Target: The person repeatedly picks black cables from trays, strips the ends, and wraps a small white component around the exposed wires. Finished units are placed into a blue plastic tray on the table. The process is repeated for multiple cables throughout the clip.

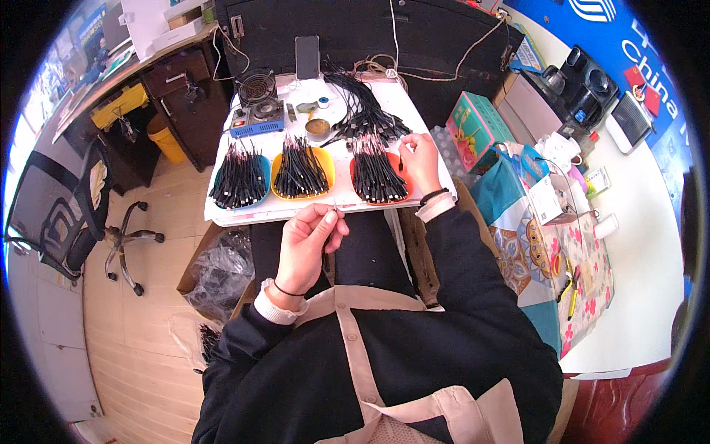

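Note:
My left hand is raised just in front of the white work table's near edge, thumb and fingers pinched on something tiny that I cannot make out. My right hand is over the table's right side, fingertips closed on a short black cable. Beside it stands an orange tray full of short black cables with metal plugs and pinkish wire ends. A yellow tray in the middle and a teal tray on the left carry similar bundles.
Behind the trays are a blue soldering device with a fan, a small round tin, a heap of black cables and a phone. An office chair stands left; a cluttered side table with pliers is right.

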`<control>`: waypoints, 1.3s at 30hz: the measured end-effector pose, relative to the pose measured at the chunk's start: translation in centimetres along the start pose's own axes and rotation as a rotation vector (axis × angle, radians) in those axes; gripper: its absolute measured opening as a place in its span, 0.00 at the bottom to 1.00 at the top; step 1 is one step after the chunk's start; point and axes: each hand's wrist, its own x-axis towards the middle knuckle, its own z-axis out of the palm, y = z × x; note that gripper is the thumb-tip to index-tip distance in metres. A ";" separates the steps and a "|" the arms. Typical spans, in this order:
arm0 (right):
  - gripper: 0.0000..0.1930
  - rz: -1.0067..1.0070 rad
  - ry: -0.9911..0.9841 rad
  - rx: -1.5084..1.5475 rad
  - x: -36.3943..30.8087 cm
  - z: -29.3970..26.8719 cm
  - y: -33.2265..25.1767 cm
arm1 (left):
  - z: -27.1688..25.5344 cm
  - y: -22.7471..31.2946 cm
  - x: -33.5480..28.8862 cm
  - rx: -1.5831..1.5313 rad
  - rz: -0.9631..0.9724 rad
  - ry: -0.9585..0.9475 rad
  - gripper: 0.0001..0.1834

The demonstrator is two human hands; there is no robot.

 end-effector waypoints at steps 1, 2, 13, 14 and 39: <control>0.06 -0.124 0.082 0.045 -0.1 -0.9 -1.8 | 0.2 0.1 0.1 0.004 0.024 0.035 0.06; 0.06 -0.150 0.091 0.108 -0.4 -1.9 -3.7 | 0.5 0.2 0.3 0.004 0.036 0.082 0.07; 0.05 0.058 -0.443 0.908 -11.3 -6.0 -16.5 | 2.6 0.9 0.1 -0.135 0.215 0.154 0.09; 0.05 0.035 -0.461 0.887 -11.4 -6.0 -16.5 | 2.6 0.8 0.0 -0.142 0.220 0.155 0.09; 0.07 0.354 -0.583 1.267 -9.6 -5.9 -15.5 | 1.6 -0.3 -0.3 -0.123 0.009 -0.034 0.06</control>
